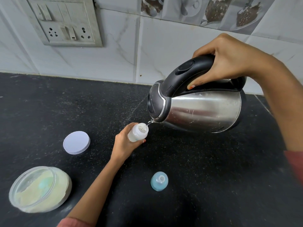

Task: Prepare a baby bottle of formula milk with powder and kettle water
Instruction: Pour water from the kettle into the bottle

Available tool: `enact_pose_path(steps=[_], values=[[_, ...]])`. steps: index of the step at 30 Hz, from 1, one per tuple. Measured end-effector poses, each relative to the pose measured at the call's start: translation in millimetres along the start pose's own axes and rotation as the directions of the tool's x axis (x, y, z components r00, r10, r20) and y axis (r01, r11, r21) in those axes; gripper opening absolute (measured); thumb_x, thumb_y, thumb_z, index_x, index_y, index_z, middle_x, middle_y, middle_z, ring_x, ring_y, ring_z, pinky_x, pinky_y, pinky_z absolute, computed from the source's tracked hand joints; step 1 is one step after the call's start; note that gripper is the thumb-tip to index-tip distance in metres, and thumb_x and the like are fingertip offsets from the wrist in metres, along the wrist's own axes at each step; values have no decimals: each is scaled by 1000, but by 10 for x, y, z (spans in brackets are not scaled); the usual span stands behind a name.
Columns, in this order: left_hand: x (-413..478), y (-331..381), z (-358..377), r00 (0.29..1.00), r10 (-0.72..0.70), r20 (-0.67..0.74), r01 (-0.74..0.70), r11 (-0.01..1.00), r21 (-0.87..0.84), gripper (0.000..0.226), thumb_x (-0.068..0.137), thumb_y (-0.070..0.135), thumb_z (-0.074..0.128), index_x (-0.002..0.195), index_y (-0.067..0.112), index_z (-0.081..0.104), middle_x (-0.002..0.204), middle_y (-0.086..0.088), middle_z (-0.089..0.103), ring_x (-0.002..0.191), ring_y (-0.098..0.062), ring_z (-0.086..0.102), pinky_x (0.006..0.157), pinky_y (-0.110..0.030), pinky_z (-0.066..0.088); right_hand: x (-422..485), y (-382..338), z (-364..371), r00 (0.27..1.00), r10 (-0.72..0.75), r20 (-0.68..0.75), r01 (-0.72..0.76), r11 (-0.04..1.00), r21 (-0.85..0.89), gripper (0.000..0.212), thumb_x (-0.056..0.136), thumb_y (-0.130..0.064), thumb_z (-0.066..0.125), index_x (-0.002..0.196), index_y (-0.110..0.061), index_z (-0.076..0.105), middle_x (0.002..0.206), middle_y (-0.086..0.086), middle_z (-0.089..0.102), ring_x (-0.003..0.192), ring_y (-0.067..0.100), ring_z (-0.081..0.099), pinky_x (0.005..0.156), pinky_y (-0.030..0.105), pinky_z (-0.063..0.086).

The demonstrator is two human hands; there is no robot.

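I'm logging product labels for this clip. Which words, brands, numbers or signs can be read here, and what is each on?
No text is legible in this view.
kettle: no brand shows on the steel body; the marks on its handle button are too blurred to read.
baby bottle: a bluish mark low down, by the left hand, is unreadable.
powder tub, lid, switch panel: no print shows.

Both arms wear dusty-red sleeves (pixel 295 164) (fingernails (pixel 191 86) painted orange) above bare forearms.
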State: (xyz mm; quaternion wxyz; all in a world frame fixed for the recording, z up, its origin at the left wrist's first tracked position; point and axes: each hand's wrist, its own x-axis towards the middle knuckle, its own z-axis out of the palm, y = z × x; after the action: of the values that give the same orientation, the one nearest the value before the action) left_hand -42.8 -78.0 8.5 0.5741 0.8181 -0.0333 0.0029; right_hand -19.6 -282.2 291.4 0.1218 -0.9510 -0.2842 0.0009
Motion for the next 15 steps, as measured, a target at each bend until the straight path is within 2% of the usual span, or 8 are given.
enact_pose_path(steps=[10, 15], values=[[2, 23, 6, 1000, 3, 1, -3, 1000, 9, 61, 65, 12, 81, 118, 21, 54, 111, 13, 56, 104, -6, 49, 86, -16, 34, -6, 1, -22, 1000, -4, -3, 4, 1000, -3, 50, 54, -46, 71, 81, -4, 67, 72, 19, 65, 71, 36, 60, 67, 48, 50], [-5, 27, 9, 1000, 1, 5, -1, 1000, 13, 61, 64, 12, 82, 118, 20, 55, 111, 13, 56, 104, -5, 49, 86, -16, 34, -14, 1, -25, 1000, 1, -1, -1, 1000, -5, 46, 56, -43, 73, 81, -5, 67, 72, 18, 65, 71, 35, 60, 66, 46, 49]])
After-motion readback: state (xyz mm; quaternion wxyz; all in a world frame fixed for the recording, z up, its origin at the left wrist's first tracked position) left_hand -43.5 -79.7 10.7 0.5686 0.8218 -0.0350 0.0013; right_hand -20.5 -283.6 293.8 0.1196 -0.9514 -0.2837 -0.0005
